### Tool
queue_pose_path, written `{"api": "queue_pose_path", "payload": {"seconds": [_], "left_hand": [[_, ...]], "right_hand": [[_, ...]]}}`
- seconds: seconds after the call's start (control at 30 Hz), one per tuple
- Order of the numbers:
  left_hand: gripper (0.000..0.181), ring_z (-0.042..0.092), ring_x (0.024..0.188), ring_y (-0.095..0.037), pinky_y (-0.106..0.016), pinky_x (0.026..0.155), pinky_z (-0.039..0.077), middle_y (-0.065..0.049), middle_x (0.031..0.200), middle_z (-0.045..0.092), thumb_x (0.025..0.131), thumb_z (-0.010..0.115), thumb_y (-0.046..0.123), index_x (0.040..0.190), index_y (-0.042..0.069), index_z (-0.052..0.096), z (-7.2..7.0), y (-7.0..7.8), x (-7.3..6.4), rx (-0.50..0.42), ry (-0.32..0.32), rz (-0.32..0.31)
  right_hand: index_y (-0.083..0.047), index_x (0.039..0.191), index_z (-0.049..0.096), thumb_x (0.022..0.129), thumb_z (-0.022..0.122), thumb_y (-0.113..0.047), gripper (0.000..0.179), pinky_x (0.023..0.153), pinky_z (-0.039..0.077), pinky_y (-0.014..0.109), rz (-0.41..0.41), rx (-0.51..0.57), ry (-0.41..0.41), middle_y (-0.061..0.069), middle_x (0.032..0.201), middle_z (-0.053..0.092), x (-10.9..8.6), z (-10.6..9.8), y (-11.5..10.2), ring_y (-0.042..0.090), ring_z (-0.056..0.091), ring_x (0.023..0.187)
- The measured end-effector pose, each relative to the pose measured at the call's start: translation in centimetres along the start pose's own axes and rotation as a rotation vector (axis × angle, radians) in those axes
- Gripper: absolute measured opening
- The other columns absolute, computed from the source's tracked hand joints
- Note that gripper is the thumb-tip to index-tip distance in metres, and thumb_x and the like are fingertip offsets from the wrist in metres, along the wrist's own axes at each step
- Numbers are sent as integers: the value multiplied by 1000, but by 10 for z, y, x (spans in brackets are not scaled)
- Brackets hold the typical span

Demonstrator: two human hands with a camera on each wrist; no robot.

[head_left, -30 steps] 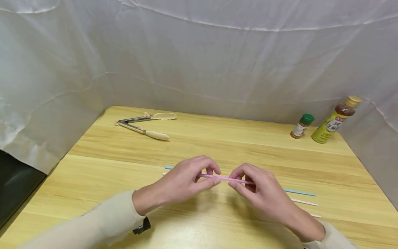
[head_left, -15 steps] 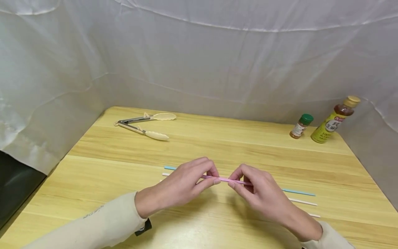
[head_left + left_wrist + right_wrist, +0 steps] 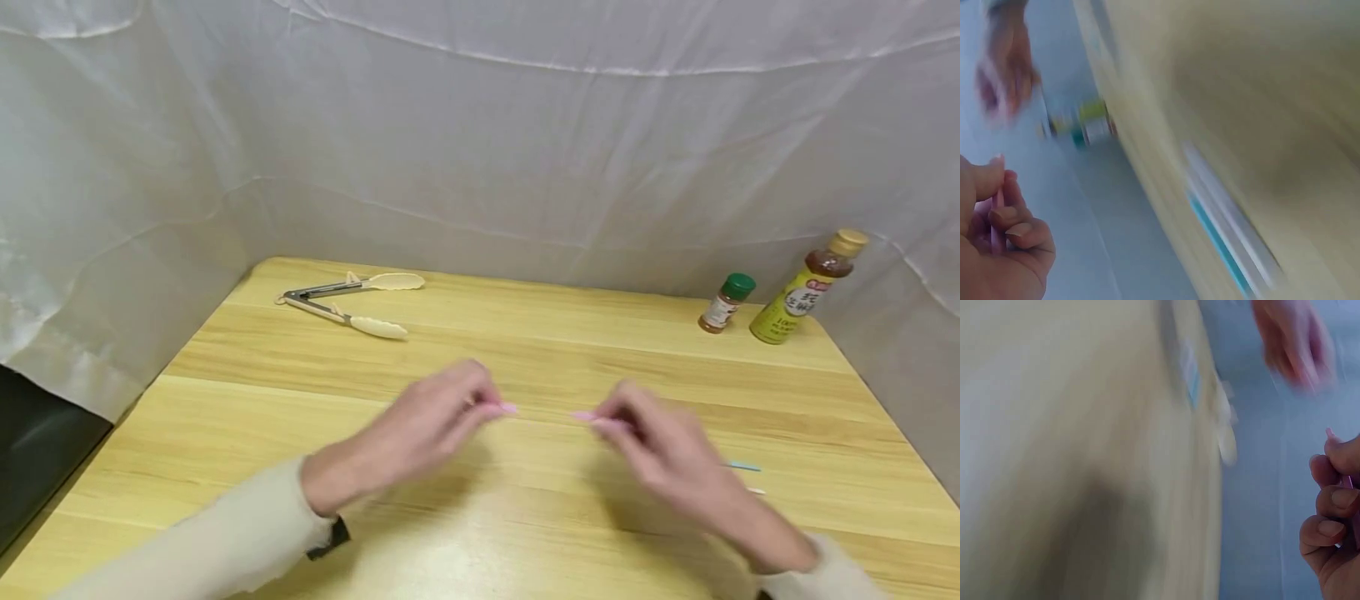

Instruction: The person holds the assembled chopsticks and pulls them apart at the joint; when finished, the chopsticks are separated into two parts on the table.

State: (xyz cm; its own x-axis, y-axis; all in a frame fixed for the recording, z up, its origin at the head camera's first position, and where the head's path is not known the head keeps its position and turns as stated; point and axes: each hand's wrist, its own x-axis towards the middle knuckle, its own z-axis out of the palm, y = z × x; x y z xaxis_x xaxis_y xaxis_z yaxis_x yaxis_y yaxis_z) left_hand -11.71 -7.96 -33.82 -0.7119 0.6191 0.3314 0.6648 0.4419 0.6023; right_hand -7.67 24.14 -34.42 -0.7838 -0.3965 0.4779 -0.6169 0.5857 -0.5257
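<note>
In the head view my left hand [image 3: 420,425] pinches a short thin pink stick [image 3: 510,408] between thumb and fingers, its tip poking out toward the right. Facing it, my right hand [image 3: 667,450] grips another thin pink stick [image 3: 582,415]. A gap separates the two pink tips, and both hands are blurred above the table. The left wrist view shows the pink stick [image 3: 998,219] running along the curled fingers. In the right wrist view the other pink stick [image 3: 1329,432] sticks out past the thumb.
A blue stick [image 3: 745,467] and a white stick [image 3: 756,491] lie partly hidden beyond my right hand. Open tongs [image 3: 322,304] rest at the back left. A green-capped spice jar [image 3: 726,303] and a yellow-labelled bottle [image 3: 806,292] stand at the back right. Grey cloth [image 3: 480,150] surrounds the table.
One pink stick appeared to span both hands before; now each hand holds a separate piece. The hands have moved apart, left hand leftward and right hand rightward, both slightly up in the view.
</note>
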Motion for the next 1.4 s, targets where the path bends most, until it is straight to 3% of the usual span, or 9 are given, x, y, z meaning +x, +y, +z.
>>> {"api": "queue_pose_path", "payload": {"seconds": [0.13, 0.23, 0.33, 0.47, 0.53, 0.73, 0.97, 1.17, 1.4], "left_hand": [[9, 56, 71, -8, -24, 66, 52, 4, 89, 65, 109, 68, 23, 104, 16, 70, -31, -31, -12, -25, 91, -166], [10, 50, 67, -12, -27, 62, 45, 5, 86, 61, 110, 67, 27, 105, 19, 71, -44, -50, -16, -2, 77, -195], [11, 49, 67, -13, -28, 64, 45, 4, 90, 62, 112, 65, 29, 108, 21, 71, -48, -62, -15, 9, 42, -188], [10, 53, 76, -14, -28, 70, 47, 5, 101, 66, 113, 64, 23, 116, 20, 73, -44, -72, -9, 7, -16, -194], [12, 55, 81, -15, -28, 73, 48, 5, 105, 67, 112, 64, 21, 119, 18, 73, -41, -75, -6, 11, -44, -202], [11, 59, 92, -15, -32, 83, 52, 3, 108, 72, 109, 69, 21, 116, 16, 75, -32, -85, 2, 51, -97, -221], [6, 61, 94, -11, -34, 87, 53, 6, 103, 73, 108, 71, 19, 112, 18, 75, -25, -93, 14, 100, -160, -185], [8, 61, 89, -10, -33, 84, 53, 4, 103, 73, 107, 71, 12, 113, 16, 75, -20, -94, 19, 89, -211, -195], [8, 57, 88, -12, -32, 83, 51, 5, 103, 70, 108, 70, 14, 112, 18, 76, -16, -96, 21, 93, -259, -232]], "right_hand": [[-22, 108, 71, 104, 73, -5, 18, 53, 41, 22, 231, -71, 46, -11, 85, 67, -24, -46, 33, 3, 52, 65], [-25, 112, 72, 107, 70, -11, 16, 54, 40, 27, 321, -81, 17, -8, 87, 67, -38, -66, 54, 9, 54, 67], [-27, 115, 72, 108, 69, -11, 18, 57, 41, 25, 318, -87, -11, -7, 90, 67, -44, -70, 69, 9, 56, 70], [-25, 116, 75, 106, 70, -7, 21, 78, 48, 9, 270, -115, -9, -13, 109, 72, -49, -68, 85, -2, 64, 92], [-23, 116, 77, 105, 71, -4, 22, 85, 48, 6, 246, -124, -13, -13, 110, 72, -51, -68, 93, -5, 64, 98], [-24, 113, 78, 102, 76, -5, 21, 79, 51, 10, 276, -166, -78, -6, 106, 75, -58, -73, 113, -5, 65, 92], [-26, 110, 76, 102, 77, -12, 16, 72, 56, 21, 359, -200, -190, -9, 105, 76, -64, -73, 125, -5, 64, 88], [-26, 107, 76, 99, 80, -9, 20, 67, 52, 21, 325, -178, -209, -14, 95, 70, -66, -69, 130, -1, 60, 81], [-26, 105, 76, 100, 79, -11, 17, 61, 42, 24, 342, -180, -244, -15, 89, 65, -65, -65, 132, 1, 51, 74]]}}
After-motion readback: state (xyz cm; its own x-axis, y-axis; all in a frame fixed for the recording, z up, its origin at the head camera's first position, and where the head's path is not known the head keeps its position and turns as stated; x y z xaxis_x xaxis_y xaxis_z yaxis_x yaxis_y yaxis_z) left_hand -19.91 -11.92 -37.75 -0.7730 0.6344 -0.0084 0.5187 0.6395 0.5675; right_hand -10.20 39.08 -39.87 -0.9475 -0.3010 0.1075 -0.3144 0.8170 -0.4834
